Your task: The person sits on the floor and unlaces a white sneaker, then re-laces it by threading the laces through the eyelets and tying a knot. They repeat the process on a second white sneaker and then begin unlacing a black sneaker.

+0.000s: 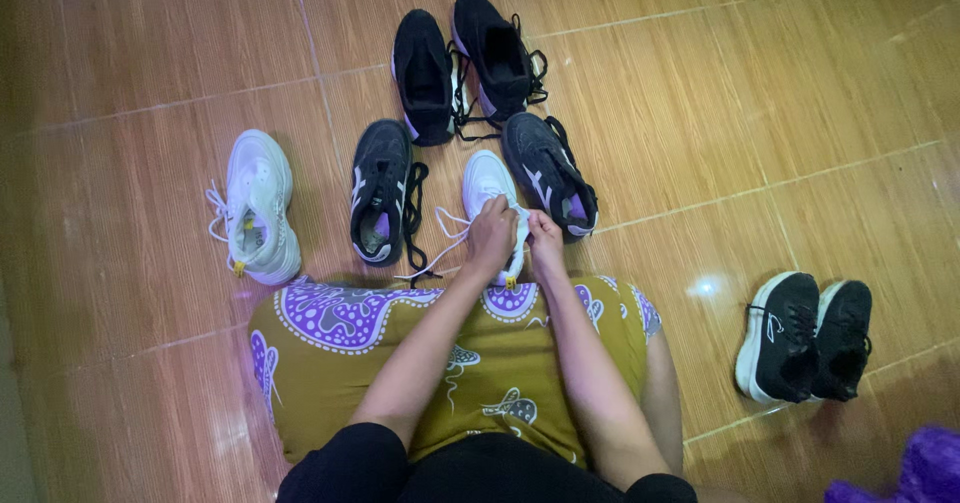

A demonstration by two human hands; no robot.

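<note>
A home: shoes (470,113) scattered on a wood-look tiled floor (700,113).

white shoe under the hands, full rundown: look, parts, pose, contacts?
The white shoe is a low sneaker with a rounded toe pointing away from the person, upper looking like smooth synthetic. It sits on the tile floor between two black sneakers, against the person's patterned lap. Its white laces trail loose to the left. The left hand and right hand cover its rear half, gripping the laces; a small yellow tag shows near the heel.
</note>
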